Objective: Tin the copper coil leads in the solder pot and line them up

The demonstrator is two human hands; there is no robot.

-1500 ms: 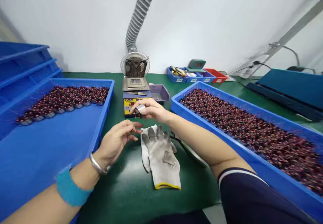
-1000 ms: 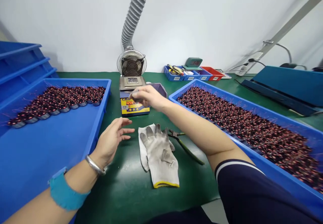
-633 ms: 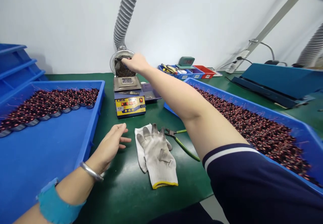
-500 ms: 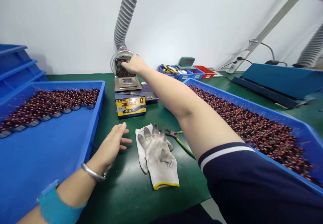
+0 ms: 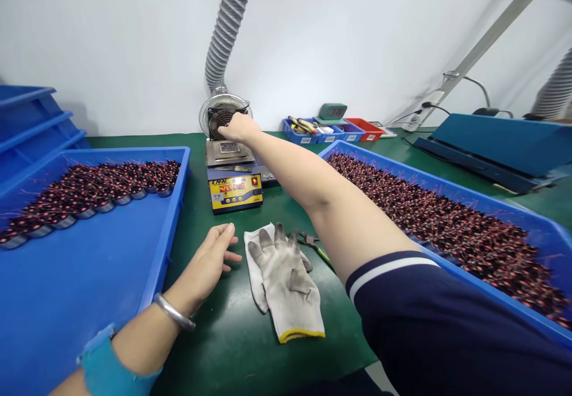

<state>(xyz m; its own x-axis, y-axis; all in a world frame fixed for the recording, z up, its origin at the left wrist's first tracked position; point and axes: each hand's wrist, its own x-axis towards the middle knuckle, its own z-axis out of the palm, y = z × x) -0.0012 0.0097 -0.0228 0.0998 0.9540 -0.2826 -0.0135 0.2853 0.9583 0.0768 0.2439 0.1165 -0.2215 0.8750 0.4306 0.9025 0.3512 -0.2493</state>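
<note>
glossy green tabletop (image 5: 223,348), matt knitted gloves (image 5: 288,289)

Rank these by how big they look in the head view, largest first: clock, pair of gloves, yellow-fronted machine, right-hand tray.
1. Right-hand tray
2. Pair of gloves
3. Yellow-fronted machine
4. Clock

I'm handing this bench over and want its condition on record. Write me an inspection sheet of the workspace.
Surface: green bench, glossy.
Job's things: wired parts fill much of the right tray and the back of the left tray; heated-looking unit, display lit.
Clutter: gloves piled in front, pliers beside them.
Left hand: open, nothing held.
Right hand: over the unit; grip hidden.
Cables: plugged in at back right; near hands, nothing seen.
Surroundings: duct, small bins.
</note>
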